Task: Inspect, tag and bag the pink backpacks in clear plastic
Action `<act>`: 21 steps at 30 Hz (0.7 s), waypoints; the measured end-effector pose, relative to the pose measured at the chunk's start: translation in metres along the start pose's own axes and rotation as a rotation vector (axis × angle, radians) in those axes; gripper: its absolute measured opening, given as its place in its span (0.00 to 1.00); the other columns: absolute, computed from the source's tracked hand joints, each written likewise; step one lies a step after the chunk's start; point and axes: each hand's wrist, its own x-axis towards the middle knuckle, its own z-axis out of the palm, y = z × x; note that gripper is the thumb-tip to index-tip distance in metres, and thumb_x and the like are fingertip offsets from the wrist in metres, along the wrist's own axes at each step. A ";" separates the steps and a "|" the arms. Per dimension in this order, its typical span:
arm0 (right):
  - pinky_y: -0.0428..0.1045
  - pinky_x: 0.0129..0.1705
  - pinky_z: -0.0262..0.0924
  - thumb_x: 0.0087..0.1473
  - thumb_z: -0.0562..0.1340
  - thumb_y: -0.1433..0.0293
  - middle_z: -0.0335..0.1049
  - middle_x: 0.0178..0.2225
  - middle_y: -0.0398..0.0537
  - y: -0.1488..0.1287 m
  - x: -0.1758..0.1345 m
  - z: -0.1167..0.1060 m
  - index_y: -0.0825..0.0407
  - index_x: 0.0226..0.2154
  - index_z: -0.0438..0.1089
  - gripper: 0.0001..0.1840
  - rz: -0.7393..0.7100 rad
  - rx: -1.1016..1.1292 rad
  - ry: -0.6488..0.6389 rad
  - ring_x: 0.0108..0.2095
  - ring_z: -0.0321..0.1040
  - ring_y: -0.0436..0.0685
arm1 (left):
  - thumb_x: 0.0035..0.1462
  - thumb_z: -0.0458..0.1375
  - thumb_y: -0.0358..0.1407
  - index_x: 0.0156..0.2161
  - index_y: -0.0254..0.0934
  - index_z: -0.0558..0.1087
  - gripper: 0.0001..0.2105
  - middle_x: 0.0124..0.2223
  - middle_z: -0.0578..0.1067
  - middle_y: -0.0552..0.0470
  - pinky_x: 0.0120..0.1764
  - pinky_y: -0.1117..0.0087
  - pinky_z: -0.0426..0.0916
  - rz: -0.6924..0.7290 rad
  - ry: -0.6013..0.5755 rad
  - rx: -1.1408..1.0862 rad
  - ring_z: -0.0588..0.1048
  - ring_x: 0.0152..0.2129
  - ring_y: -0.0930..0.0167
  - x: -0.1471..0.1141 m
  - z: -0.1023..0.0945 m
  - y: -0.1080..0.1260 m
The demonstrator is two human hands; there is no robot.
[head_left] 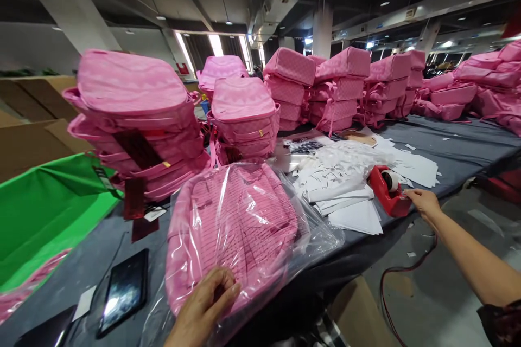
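Observation:
A pink backpack point(228, 227) lies flat in front of me inside a clear plastic bag point(315, 233), whose loose end spreads to the right. My left hand point(209, 301) is at the near edge of the backpack, fingers curled and closed on the plastic. To the right, a red tape dispenser point(391, 195) with a white roll stands at the table edge. My right hand point(424, 205) is at its cutting end, thumb and finger pinched on the end of the tape. The tape piece itself is barely visible.
Stacked pink backpacks point(134, 119) stand at the left, with more stacks point(340, 87) along the back. White paper slips point(354, 214) lie beside the dispenser. A black tablet point(124, 290) lies at lower left, near a green-lined bin point(49, 211). A cable point(385, 293) hangs by the table's edge.

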 end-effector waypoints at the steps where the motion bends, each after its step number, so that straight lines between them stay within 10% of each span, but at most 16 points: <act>1: 0.50 0.24 0.52 0.37 0.63 0.57 0.65 0.15 0.46 -0.001 -0.001 -0.004 0.51 0.16 0.69 0.14 0.000 -0.004 0.005 0.22 0.62 0.57 | 0.53 0.55 0.65 0.24 0.39 0.68 0.28 0.25 0.68 0.53 0.29 0.70 0.64 -0.007 -0.006 0.011 0.66 0.23 0.70 0.000 0.000 0.000; 7: 0.49 0.29 0.59 0.43 0.64 0.60 0.70 0.22 0.46 0.004 -0.035 -0.027 0.50 0.22 0.68 0.11 0.053 0.097 -0.047 0.26 0.67 0.56 | 0.56 0.53 0.63 0.25 0.40 0.67 0.27 0.27 0.69 0.53 0.32 0.69 0.66 0.001 -0.062 0.059 0.68 0.26 0.68 -0.002 -0.003 -0.002; 12: 0.43 0.16 0.44 0.46 0.63 0.50 0.52 0.15 0.37 0.003 -0.074 -0.004 0.47 0.19 0.54 0.23 0.212 0.342 -0.178 0.16 0.48 0.48 | 0.59 0.53 0.56 0.26 0.40 0.67 0.22 0.28 0.69 0.53 0.32 0.67 0.64 0.022 -0.038 0.070 0.68 0.26 0.67 -0.004 -0.003 0.000; 18: 0.43 0.13 0.36 0.47 0.65 0.46 0.41 0.18 0.34 -0.071 -0.130 0.032 0.46 0.20 0.48 0.30 0.184 0.649 -0.624 0.18 0.33 0.47 | 0.59 0.55 0.42 0.27 0.39 0.65 0.12 0.30 0.69 0.52 0.35 0.67 0.63 0.024 0.007 0.059 0.68 0.31 0.67 -0.011 0.000 0.021; 21: 0.46 0.16 0.43 0.48 0.66 0.43 0.46 0.17 0.37 -0.127 -0.155 0.043 0.47 0.20 0.56 0.29 -0.064 0.657 -0.868 0.18 0.40 0.49 | 0.56 0.56 0.37 0.27 0.39 0.64 0.08 0.32 0.70 0.52 0.38 0.66 0.62 0.004 0.019 0.102 0.68 0.33 0.67 -0.007 0.000 0.024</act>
